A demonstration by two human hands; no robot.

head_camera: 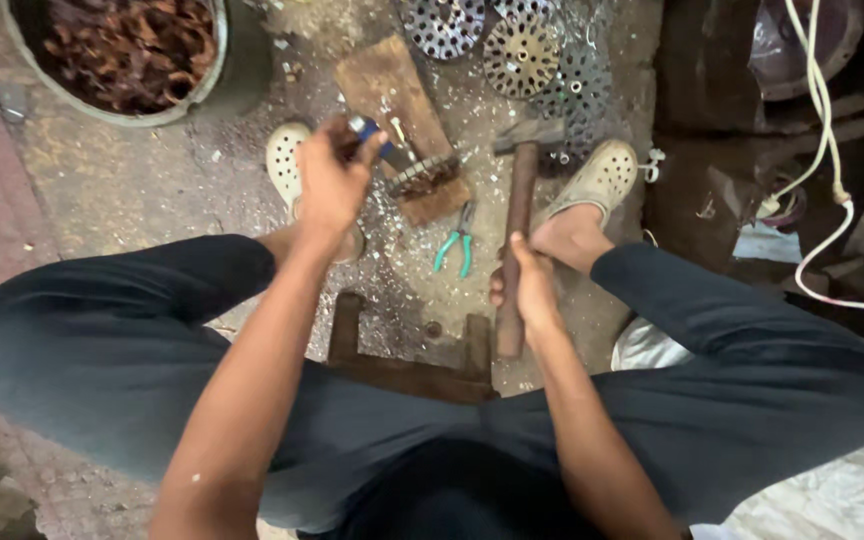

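Your left hand (pixel 330 185) clenches a blue-handled tool (pixel 377 140) over the wooden block (pixel 397 110); your right hand (pixel 527 290) grips the hammer (pixel 519 215) handle. Green pliers (pixel 457 240) lie between your feet — perforated metal discs (pixel 517 50) lie beyond, and a tub of rusty scrap (pixel 122 50) stands far left.

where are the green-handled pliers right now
The green-handled pliers lie on the floor in the middle of the head view, between the person's feet, just left of the hammer and below the wooden block.

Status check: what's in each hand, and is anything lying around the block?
Left hand grips chisel on motor winding. Right hand holds hammer. Green pliers lie beside wooden block.
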